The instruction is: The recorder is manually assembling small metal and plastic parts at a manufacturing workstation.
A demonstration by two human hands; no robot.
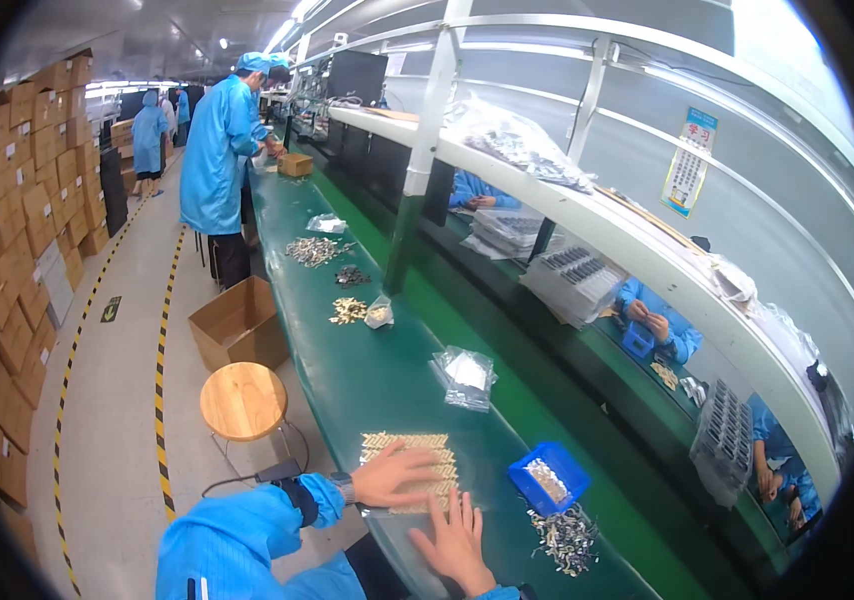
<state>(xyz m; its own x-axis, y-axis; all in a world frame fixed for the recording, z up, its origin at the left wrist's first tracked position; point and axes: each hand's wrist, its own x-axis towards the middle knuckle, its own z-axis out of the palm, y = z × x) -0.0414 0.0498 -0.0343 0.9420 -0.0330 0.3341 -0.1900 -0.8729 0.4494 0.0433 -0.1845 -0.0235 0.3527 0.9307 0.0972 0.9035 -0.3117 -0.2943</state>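
Observation:
On the green bench [347, 380] lies a flat block of small cream-gold parts [427, 440], set out in close rows. My left hand [395, 476] rests flat over the middle of these rows, fingers stretched toward the right. Just nearer, my right hand [455, 545] is spread, its fingertips at the block's lower right edge. Neither hand grips anything that I can see. The parts under my left palm are hidden. Right of the block stands a blue plastic bin [577, 474] with small light parts inside. Below it is a loose heap of dark and silvery small parts [564, 540].
Clear plastic bags [465, 376] and several small heaps of parts [317, 251] lie farther up the bench. A wooden stool [243, 400] and an open carton [237, 322] stand to the left. A co-worker [217, 150] stands beyond; others sit across, under a white shelf [587, 210].

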